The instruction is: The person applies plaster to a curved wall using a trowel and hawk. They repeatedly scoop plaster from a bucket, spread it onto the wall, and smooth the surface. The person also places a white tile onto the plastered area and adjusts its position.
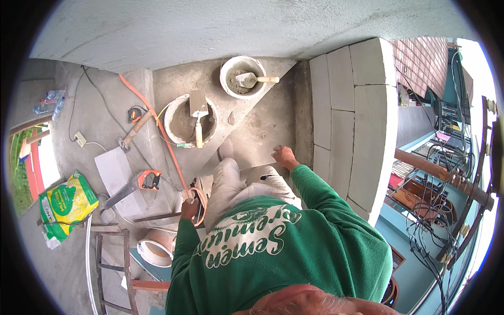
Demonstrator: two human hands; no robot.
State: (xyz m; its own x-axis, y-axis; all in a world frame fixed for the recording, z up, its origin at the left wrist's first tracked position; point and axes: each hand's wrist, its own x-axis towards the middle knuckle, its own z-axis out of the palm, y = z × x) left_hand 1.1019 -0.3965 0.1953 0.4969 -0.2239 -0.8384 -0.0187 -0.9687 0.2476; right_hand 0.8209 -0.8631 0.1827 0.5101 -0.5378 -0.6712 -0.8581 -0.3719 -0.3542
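Observation:
My left hand (189,208) is low beside my left leg, fingers curled in against a looped orange hose (200,209); what lies inside the grip is hidden. On the other side, my right hand (284,157) hovers by my right knee near the block wall, fingers loosely bent and slightly apart, with nothing visible in them. Ahead of my legs stands a white bucket (169,124) of mortar with a flat trowel (198,105) laid across it. Farther off, a second bucket (224,79) holds grey mortar and a wooden-handled trowel (247,80).
A pale block wall (341,131) rises on the right. At left are a handsaw (126,190), a hammer (135,130), a tape measure (135,114), a pale block (113,170) and a yellow-green bag (68,205). A metal ladder (127,262) and a tipped bucket (156,253) lie lower left. Cables (420,236) hang outside.

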